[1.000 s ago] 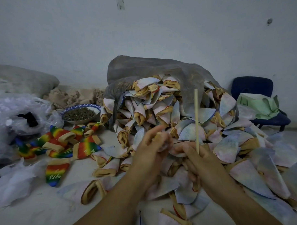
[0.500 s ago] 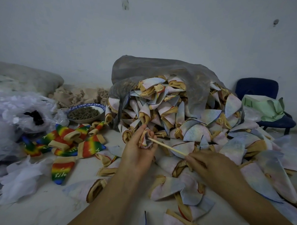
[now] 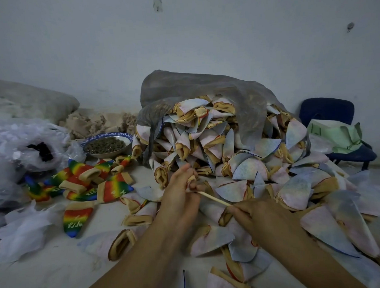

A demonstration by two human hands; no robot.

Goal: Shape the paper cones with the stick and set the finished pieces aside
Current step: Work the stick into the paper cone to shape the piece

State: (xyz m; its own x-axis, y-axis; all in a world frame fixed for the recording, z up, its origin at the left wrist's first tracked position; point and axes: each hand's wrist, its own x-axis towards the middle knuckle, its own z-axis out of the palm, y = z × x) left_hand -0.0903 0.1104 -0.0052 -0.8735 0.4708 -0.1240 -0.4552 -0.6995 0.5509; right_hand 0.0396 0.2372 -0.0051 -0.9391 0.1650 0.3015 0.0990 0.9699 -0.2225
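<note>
Left hand [image 3: 178, 188] curled tight round a paper cone [image 3: 191, 178] just in front of the heap [image 3: 228, 151]; right hand [image 3: 259, 220] pinches the stick [image 3: 213, 198], long axis running up-left, tip meeting the cone.

Cone heap [image 3: 228, 146] centre to right on floor [image 3: 49, 267], spilling from sack [image 3: 204, 89] behind it, near wall [image 3: 181, 36]. Left of heap: bowl [image 3: 105, 154], smaller cone group [image 3: 84, 179] before it, plastic bags [image 3: 23, 145] farther left. Chair [image 3: 325, 111] right rear, folded sheet [image 3: 335, 136] on seat. Foreground, before heap: 1 cone [image 3: 191, 178] in left hand [image 3: 180, 191], stick [image 3: 212, 198] running from it to right hand [image 3: 258, 217].
</note>
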